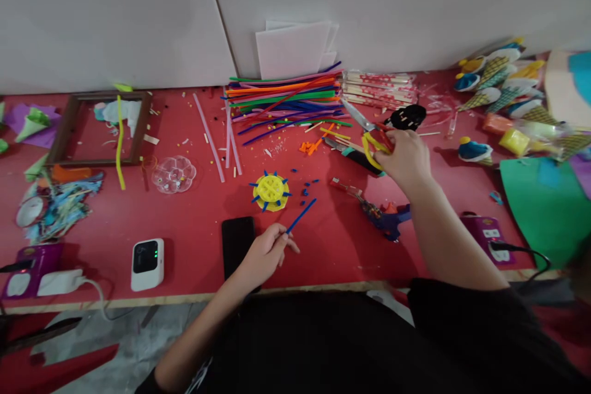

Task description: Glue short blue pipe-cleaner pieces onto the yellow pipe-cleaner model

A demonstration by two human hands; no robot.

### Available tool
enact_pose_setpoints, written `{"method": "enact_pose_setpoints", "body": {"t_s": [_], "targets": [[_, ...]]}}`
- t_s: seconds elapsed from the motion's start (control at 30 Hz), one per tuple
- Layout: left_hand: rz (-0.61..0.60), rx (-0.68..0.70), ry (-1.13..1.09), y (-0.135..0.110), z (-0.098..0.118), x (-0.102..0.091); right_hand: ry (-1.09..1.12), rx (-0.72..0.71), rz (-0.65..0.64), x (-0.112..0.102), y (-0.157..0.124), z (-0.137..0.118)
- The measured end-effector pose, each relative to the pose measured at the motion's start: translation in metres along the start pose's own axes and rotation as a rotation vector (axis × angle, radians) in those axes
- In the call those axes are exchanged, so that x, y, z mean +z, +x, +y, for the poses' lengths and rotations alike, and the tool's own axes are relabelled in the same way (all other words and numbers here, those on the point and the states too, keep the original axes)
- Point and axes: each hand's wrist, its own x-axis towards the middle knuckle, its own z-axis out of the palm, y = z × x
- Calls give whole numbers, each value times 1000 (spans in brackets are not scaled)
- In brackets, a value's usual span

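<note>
Listing items on red table [191, 231], as seen from where I stand: L hand [270, 252], thumb & forefinger pinched narrow on blue stick [301, 216], other fingers loosely out. R hand [406, 157], fingers closed round handles of scissors [359, 118], blades angled twd. the back. Yellow wheel [271, 191] w/ blue spokes, flat, approx. centre, just beyond L hand, untouched. Blue bits [305, 192], several, loose, beside wheel. In the way: box cutter [367, 161], lying by scissors handles; glue gun [390, 220], betw. hands, close to R forearm; black phone [236, 240] at L wrist. Behind: bundle of coloured stems [284, 95], wrapped sticks [378, 89], white sheets [290, 49] vs. wall. Far L: wooden frame [146, 123], yellow strip [120, 148] across it; clear flower-shaped tray [174, 175]; white device [148, 265], green lights. Far R: small cones [475, 151], green sheet [530, 203], the latter cut off at R edge. Hard to make out: black item [409, 116] behind R hand, ID unclear; phone's lower part hidden by L hand & wrist; R fingertips partly hidden, exact grip n/k; whether scissors are off tabletop, can't tell.
</note>
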Motion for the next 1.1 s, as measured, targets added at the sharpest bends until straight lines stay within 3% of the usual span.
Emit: {"method": "enact_pose_setpoints", "body": {"t_s": [0.13,0.2,0.27,0.37,0.47,0.67,0.87,1.1], "targets": [[51,-16,-21,0,2,-2,55,7,-59,-21,-46,1],[62,-12,-3,2,4,-2,132,-22,-195,-23,-77,1],[71,0,28,3,5,-3,297,-76,-437,-21,-112,-4],[85,32,95,5,8,-5,388,-128,-635,-16,-156,-14],[84,68,150,6,10,-5,382,-148,-820,-17,-182,-21],[33,92,271,2,9,-3,332,-121,-878,-22,-190,-21],[-2,47,241,-4,11,-1,369,-67,-998,-21,-189,-30],[-9,-3,173,-6,9,-1,337,-82,-1009,-19,-189,-34]]}}
